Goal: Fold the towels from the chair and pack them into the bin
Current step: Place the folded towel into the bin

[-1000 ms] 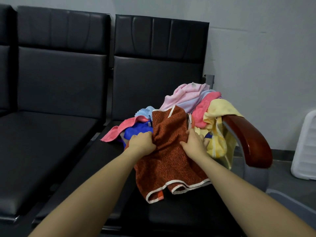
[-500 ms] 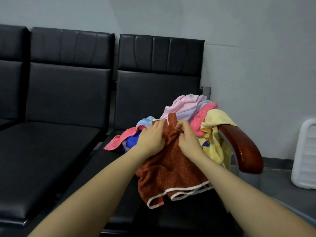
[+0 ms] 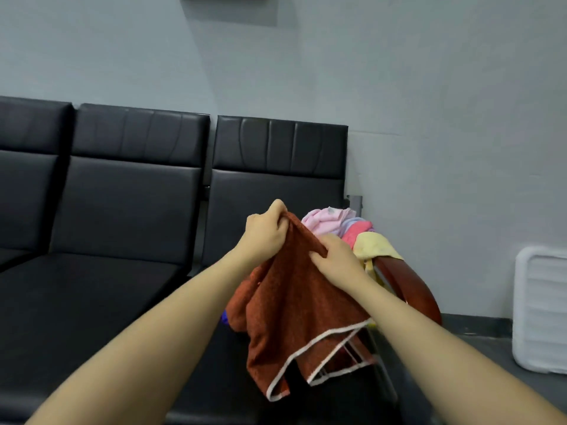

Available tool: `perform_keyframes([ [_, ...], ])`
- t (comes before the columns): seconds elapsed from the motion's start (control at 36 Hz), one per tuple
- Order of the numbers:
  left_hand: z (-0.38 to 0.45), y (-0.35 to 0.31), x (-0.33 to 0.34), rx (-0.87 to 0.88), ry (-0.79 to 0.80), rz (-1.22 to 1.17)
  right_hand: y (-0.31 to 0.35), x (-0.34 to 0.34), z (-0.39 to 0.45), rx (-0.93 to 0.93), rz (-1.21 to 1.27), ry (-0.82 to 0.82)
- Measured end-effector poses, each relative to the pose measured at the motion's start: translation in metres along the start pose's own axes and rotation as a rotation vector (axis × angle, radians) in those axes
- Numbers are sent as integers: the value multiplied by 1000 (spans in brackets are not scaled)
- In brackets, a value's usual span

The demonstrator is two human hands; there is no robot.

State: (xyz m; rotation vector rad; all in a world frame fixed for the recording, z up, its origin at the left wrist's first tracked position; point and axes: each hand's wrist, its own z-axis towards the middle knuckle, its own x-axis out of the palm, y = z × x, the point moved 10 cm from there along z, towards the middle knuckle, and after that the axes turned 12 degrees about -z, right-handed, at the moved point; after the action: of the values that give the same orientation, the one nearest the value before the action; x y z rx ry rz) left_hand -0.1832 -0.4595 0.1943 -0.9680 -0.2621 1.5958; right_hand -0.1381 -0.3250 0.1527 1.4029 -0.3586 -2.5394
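Note:
A rust-brown towel (image 3: 294,314) with white trim hangs in the air in front of the right-hand black chair (image 3: 276,167). My left hand (image 3: 264,234) grips its top edge, raised high. My right hand (image 3: 334,256) pinches the same edge a little lower and to the right. Behind the towel, a heap of pink, red and yellow towels (image 3: 349,231) lies on the chair seat against the armrest. A bit of blue cloth (image 3: 225,317) peeks out to the left of the hanging towel. The heap's lower part is hidden.
A red-brown wooden armrest (image 3: 408,289) curves down at the chair's right side. A white slatted plastic bin (image 3: 541,308) stands on the grey floor at the far right. Two more black seats (image 3: 122,210) extend to the left. A grey wall is behind.
Both hands have lifted the brown towel up off the heap, so it now hangs free. The camera has tilted upward, showing more wall.

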Motion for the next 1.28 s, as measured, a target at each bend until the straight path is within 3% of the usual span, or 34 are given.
perform_keyframes([
  [0.14,0,-27,-28,78,-50,-74,-21,-4,-2,162,14,-21],
  [0.28,3,-47,-47,142,-61,29,-35,-22,-1,263,-19,-52],
  [0.42,10,-51,-50,161,83,303,-50,-63,-7,376,-3,-218],
  [0.5,11,-53,-49,185,162,416,-47,-77,-8,354,22,-274],
  [0.64,0,-49,-25,160,430,576,-31,-83,-7,262,25,-245],
  [0.78,-18,-16,-20,7,606,756,-24,-70,-10,207,-101,-108],
  [0.94,-33,16,-31,-86,427,805,-26,-38,-26,186,-238,-8],
  [1.11,-57,56,-18,-264,362,518,-42,-12,-34,241,-152,3],
  [1.28,-67,79,-2,-312,351,512,-40,35,-38,216,-139,191],
])
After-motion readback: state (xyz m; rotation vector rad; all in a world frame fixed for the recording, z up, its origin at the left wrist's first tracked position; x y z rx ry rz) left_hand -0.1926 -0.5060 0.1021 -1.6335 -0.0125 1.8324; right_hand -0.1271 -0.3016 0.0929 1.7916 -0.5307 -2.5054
